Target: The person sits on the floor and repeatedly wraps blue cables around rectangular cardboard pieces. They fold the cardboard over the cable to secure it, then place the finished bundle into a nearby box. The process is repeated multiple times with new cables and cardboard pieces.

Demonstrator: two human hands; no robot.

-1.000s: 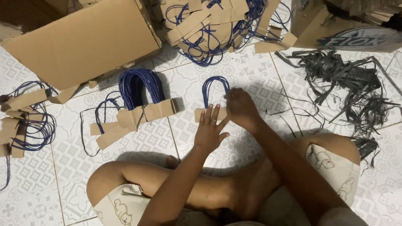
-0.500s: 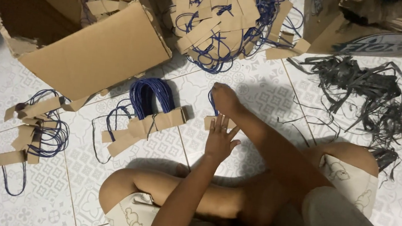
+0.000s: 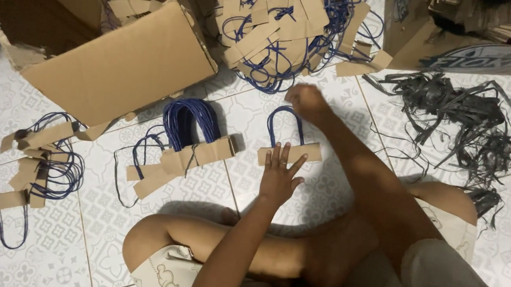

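Hands work over a tiled floor [image 3: 358, 110], where a person sits cross-legged: the left hand [image 3: 282, 176] lies open, fingers spread, pressing flat on a brown card strip [image 3: 311, 153] that carries a blue cord loop [image 3: 284, 122], the loop arching away from the person towards the floor's far edge. The right hand [image 3: 307, 100] is blurred beside the top of that loop, apparently curled; whether it grips anything cannot be told. Just to the left lies a stack of finished handles [image 3: 188, 137], cords bunched together and strips fanned out; a smaller scatter of handles [image 3: 38, 163] sits near the left edge. Along the far edge stand an open cardboard box [image 3: 120, 62] and a heap of loose handles [image 3: 279, 27], with a tangle of dark strips [image 3: 457, 119] to the right. Judged from this view, the work goes best with the strip pinned firmly and squarely, the cord drawn into an even arch, and each piece laid in line with the stack.
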